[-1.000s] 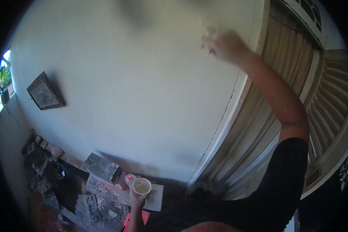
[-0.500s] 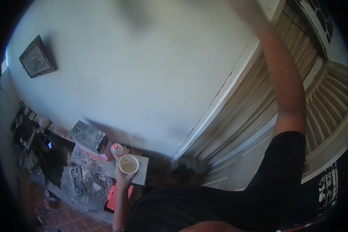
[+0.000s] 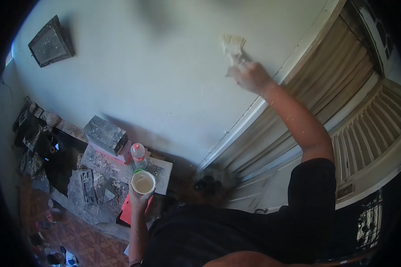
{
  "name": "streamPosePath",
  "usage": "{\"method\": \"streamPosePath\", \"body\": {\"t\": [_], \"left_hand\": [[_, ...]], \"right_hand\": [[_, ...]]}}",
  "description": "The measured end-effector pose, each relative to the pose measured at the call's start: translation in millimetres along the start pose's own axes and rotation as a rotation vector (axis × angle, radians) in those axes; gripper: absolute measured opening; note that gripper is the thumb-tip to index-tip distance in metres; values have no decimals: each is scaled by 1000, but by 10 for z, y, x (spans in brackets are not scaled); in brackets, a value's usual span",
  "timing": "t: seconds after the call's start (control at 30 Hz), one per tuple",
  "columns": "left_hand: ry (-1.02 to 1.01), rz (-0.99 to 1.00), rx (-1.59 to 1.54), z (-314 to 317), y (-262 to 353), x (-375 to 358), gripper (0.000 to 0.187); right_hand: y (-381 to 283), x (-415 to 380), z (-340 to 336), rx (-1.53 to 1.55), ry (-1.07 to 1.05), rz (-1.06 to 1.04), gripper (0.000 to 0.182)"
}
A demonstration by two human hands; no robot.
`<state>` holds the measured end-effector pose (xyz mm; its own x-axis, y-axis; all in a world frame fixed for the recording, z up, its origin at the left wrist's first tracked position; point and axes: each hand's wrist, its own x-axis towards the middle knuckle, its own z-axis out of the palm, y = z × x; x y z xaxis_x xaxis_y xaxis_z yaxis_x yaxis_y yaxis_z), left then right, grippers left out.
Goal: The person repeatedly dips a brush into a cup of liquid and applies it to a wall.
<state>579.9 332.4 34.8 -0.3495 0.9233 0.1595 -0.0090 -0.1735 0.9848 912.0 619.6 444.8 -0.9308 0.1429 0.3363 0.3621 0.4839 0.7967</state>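
Against the pale wall [image 3: 165, 80], a wide brush [image 3: 234, 46] with light bristles is gripped in my right hand [image 3: 253, 78], near the door frame. Its bristles point up, and the handle is mostly hidden by my fingers. My left hand [image 3: 139, 199] is wrapped round a round tub [image 3: 143, 182] of whitish liquid, held low above the cluttered table [image 3: 162, 172]. Just beyond the tub stands a clear plastic bottle [image 3: 138, 153] with a red cap.
A dusty grey box [image 3: 105, 135] sits on the table beside the bottle. On the wall hangs a framed picture [image 3: 51, 42]. Brown curtains [image 3: 316, 84] cover the doorway at right, near a louvred shutter [image 3: 370, 129]. Small items lie on the tiled floor [image 3: 82, 236].
My right hand has come down and left from the top edge, bringing the brush into view. The tub in my left hand is slightly lower, and more of the bottle shows.
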Motion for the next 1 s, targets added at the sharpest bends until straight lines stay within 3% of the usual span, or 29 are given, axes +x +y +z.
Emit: {"method": "streamPosePath", "body": {"t": [0.07, 0.17, 0.2, 0.23, 0.3, 0.33, 0.4, 0.5, 0.6, 0.63, 0.77, 1.0], "left_hand": [[8, 27, -11, -15, -53, -22, 85], [-21, 5, -21, -20, -28, -31, 85], [-26, 12, 18, -14, -7, -27, 85], [-32, 20, 57, -7, 25, -12, 85], [-48, 24, 94, 9, 36, -2, 86], [-54, 20, 91, 20, 11, -3, 86], [-66, 16, 79, 32, 26, 3, 87], [-74, 5, 73, 63, 114, -6, 88], [-42, 38, 80, 37, 100, -29, 76], [-38, 50, 85, 26, 85, -15, 76], [-29, 66, 50, -18, 1, -28, 77], [-83, 74, 88, 32, 33, -126, 87]], "right_hand": [[-104, -41, -45, 143, -169, 35, 12], [176, 225, -446, 351, -187, 350, 30], [292, 341, -568, 386, -42, 466, 30], [632, 392, -539, 123, 62, 351, 28], [1115, 693, -1056, -35, -14, 533, 14], [1260, 864, -1305, -85, -89, 729, 13], [2014, 713, -1132, -181, 610, 218, 6], [1758, 750, -1261, -89, 346, 738, 6], [1434, 495, -582, -187, 146, 521, 13], [1299, 392, -398, -194, 78, 463, 8], [466, 128, 105, -63, 124, 234, 12], [-611, -217, 347, 186, -144, 137, 15]]}}
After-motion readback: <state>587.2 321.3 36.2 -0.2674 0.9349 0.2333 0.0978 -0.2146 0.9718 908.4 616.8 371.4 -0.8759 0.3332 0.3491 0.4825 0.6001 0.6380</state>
